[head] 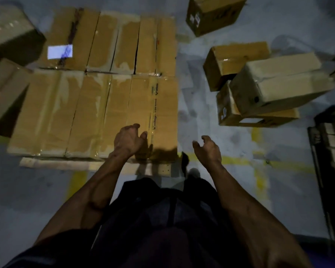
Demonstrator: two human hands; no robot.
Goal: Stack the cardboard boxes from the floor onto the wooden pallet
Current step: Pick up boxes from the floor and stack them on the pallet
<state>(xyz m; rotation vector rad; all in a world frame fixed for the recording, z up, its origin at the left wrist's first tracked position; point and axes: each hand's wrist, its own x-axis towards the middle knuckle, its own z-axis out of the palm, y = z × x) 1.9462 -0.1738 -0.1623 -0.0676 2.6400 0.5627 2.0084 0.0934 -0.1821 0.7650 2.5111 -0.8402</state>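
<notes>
Several taped cardboard boxes (pixel 97 105) lie side by side in two rows on the wooden pallet (pixel 52 163), whose front board shows below them. My left hand (pixel 128 139) hovers over the near right box (pixel 155 117), fingers loosely curled, holding nothing. My right hand (pixel 208 149) hangs over the grey floor just right of the pallet, fingers relaxed and empty. More boxes sit on the floor to the right: a loose pile (pixel 275 88) and a single box (pixel 215 14) farther back.
Two more boxes (pixel 10 35) stand at the left edge beside the pallet. A dark pallet or rack (pixel 329 151) stands at the right edge. Yellow floor lines (pixel 259 171) cross the concrete near my feet.
</notes>
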